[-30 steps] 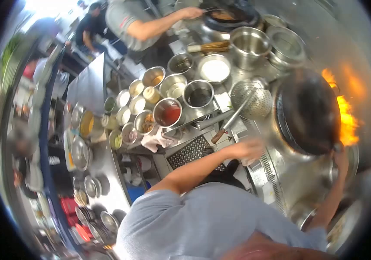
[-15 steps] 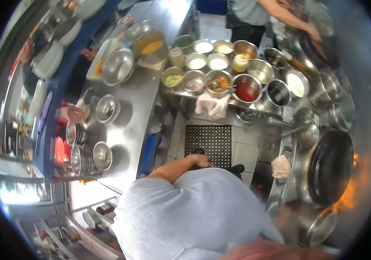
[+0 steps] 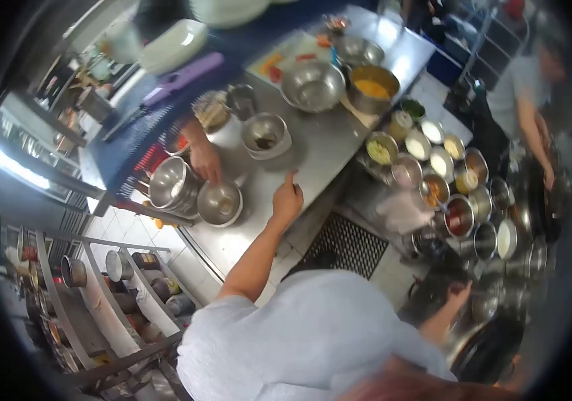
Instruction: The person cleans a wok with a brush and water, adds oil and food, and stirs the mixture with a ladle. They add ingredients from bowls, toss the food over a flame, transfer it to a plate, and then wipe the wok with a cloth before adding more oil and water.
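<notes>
My left hand (image 3: 288, 199) is raised over the steel counter's (image 3: 319, 164) near edge, index finger stretched out and the others loosely curled, holding nothing. Ahead of it is a steel bowl (image 3: 266, 134) with a little dark food inside. My right hand (image 3: 458, 294), blurred, is closed by the stove at the handle end of a steel strainer (image 3: 485, 306). A black wok (image 3: 490, 347) lies just below that hand. Across the counter, another person's hand (image 3: 206, 160) reaches to the rim of a steel bowl (image 3: 220, 204).
Several steel pots of sauces and ingredients, including a pot of red sauce (image 3: 458, 217), crowd the station at right. A co-worker (image 3: 526, 100) stands at the far stove. A black rubber mat (image 3: 346, 244) covers the floor. Shelving with pots (image 3: 119, 265) is at lower left.
The view has swung left toward the counter. My left hand has risen from near my body to point over the counter. My right hand has come into view, and another person's hand has reached the bowl.
</notes>
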### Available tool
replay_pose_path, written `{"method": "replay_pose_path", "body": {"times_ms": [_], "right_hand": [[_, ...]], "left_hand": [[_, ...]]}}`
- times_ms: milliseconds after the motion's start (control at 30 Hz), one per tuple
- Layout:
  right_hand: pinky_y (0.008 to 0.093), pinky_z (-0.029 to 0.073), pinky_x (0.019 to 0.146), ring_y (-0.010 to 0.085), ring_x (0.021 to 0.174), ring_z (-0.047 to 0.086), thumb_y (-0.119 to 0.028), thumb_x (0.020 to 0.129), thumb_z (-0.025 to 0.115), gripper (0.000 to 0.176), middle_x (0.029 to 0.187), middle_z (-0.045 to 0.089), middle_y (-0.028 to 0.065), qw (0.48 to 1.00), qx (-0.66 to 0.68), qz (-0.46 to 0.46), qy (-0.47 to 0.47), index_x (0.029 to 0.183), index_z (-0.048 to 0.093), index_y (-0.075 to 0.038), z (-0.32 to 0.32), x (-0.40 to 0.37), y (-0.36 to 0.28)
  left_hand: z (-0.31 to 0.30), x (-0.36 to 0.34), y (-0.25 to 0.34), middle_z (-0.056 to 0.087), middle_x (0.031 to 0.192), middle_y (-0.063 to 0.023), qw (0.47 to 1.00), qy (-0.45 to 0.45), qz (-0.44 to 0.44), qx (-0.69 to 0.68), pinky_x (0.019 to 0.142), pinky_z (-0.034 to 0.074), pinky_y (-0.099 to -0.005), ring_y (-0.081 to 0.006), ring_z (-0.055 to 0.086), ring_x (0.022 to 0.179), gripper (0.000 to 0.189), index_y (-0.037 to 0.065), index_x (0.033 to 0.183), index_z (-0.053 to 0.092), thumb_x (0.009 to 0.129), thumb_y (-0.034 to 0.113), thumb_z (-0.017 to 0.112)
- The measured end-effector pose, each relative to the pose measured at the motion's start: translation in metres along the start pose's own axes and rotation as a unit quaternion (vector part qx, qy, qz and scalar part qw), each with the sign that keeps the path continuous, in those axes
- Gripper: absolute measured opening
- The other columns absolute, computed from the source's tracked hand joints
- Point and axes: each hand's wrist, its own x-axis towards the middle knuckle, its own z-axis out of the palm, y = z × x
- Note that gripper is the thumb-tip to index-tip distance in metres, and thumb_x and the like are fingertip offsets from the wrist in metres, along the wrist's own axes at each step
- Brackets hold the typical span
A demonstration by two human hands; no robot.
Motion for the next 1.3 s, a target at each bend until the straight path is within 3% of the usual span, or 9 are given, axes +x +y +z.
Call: {"method": "replay_pose_path", "body": {"times_ms": [100, 333, 400, 500, 567, 833, 1033, 1133, 1300], "right_hand": [[0.0288, 0.044, 0.054, 0.0134, 0.054, 0.049, -0.028, 0.088, 0.058, 0.027, 0.054, 0.045, 0.0006, 0.993, 0.060, -0.045, -0.095, 0.069, 0.050, -0.010, -0.060, 0.090, -0.031], [0.0234, 0.035, 0.044, 0.0082, 0.044, 0.038, -0.020, 0.084, 0.061, 0.010, 0.057, 0.045, -0.0034, 0.994, 0.030, -0.102, -0.040, 0.081, 0.055, -0.012, 0.039, -0.144, 0.023], [0.0210, 0.036, 0.045, 0.0037, 0.049, 0.040, -0.023, 0.086, 0.061, 0.027, 0.066, 0.050, -0.0037, 0.994, 0.007, -0.104, -0.018, 0.109, 0.058, -0.011, 0.004, -0.145, 0.030], [0.0211, 0.029, 0.037, 0.0043, 0.042, 0.037, -0.019, 0.089, 0.056, 0.007, 0.056, 0.041, -0.0087, 0.986, 0.104, -0.103, -0.082, 0.093, 0.054, -0.013, 0.003, -0.189, 0.003], [0.0228, 0.027, 0.033, 0.0065, 0.034, 0.032, -0.014, 0.084, 0.057, 0.014, 0.050, 0.036, -0.0056, 0.986, -0.006, -0.160, 0.049, 0.095, 0.051, -0.007, 0.027, -0.237, -0.035], [0.0271, 0.036, 0.038, 0.0127, 0.040, 0.047, -0.009, 0.076, 0.056, 0.023, 0.054, 0.050, 0.0047, 0.924, -0.282, -0.255, 0.040, 0.095, 0.052, 0.003, 0.009, -0.184, -0.205], [0.0325, 0.042, 0.041, 0.0179, 0.043, 0.050, -0.004, 0.073, 0.050, 0.009, 0.055, 0.053, 0.0084, 0.758, -0.633, -0.143, 0.065, 0.066, 0.055, -0.001, 0.006, -0.026, -0.351], [0.0259, 0.041, 0.040, 0.0146, 0.042, 0.048, -0.006, 0.075, 0.055, 0.011, 0.054, 0.052, 0.0049, 0.963, -0.263, -0.056, -0.002, 0.065, 0.052, -0.004, 0.001, 0.024, -0.383], [0.0214, 0.040, 0.037, 0.0096, 0.043, 0.048, -0.008, 0.077, 0.057, 0.014, 0.056, 0.052, 0.0040, 0.990, -0.007, 0.007, -0.139, 0.065, 0.049, -0.004, -0.040, 0.031, -0.379]], "left_hand": [[-0.027, 0.067, -0.019, 0.064, 0.092, -0.0228, 0.994, 0.067, -0.077, 0.025, 0.075, 0.047, -0.0503, -0.0419, 0.061, 0.085, 0.039, 0.013, 0.123, 0.046, 0.084, 0.014, 0.050], [-0.036, 0.108, -0.035, 0.061, 0.111, -0.0183, 0.972, 0.023, -0.232, -0.021, 0.085, 0.046, -0.0442, -0.0356, 0.058, 0.101, 0.032, 0.011, 0.116, 0.056, 0.086, 0.021, 0.049], [0.033, 0.149, -0.172, 0.059, 0.114, -0.0191, 0.966, 0.164, 0.119, 0.160, 0.090, 0.044, -0.0426, -0.0368, 0.056, 0.105, 0.043, 0.000, 0.118, 0.053, 0.085, 0.027, 0.053], [0.007, 0.177, -0.202, 0.064, 0.097, -0.0190, 0.903, 0.150, 0.249, 0.317, 0.076, 0.052, -0.0399, -0.0338, 0.063, 0.084, 0.058, -0.003, 0.117, 0.052, 0.072, 0.028, 0.072], [-0.033, 0.144, -0.101, 0.064, 0.102, -0.0173, 0.937, 0.098, 0.060, 0.331, 0.063, 0.054, -0.0384, -0.0302, 0.065, 0.083, 0.029, -0.003, 0.109, 0.055, 0.088, 0.017, 0.051], [-0.011, 0.075, 0.048, 0.062, 0.084, -0.0177, 0.984, 0.143, 0.109, 0.011, 0.060, 0.049, -0.0396, -0.0306, 0.062, 0.071, 0.020, -0.001, 0.105, 0.054, 0.094, 0.012, 0.045], [0.066, -0.030, 0.196, 0.057, 0.080, -0.0162, 0.929, 0.078, 0.357, -0.058, 0.065, 0.046, -0.0336, -0.0241, 0.054, 0.068, 0.019, -0.004, 0.106, 0.054, 0.088, 0.000, 0.049], [0.111, -0.078, 0.226, 0.057, 0.080, -0.0127, 0.935, -0.031, 0.327, -0.131, 0.063, 0.047, -0.0313, -0.0200, 0.055, 0.066, 0.016, -0.004, 0.100, 0.056, 0.087, -0.002, 0.046], [0.136, -0.144, 0.288, 0.060, 0.082, -0.0140, 0.918, -0.117, 0.350, -0.143, 0.061, 0.050, -0.0308, -0.0214, 0.060, 0.066, 0.016, -0.003, 0.098, 0.057, 0.084, -0.004, 0.049]]}}
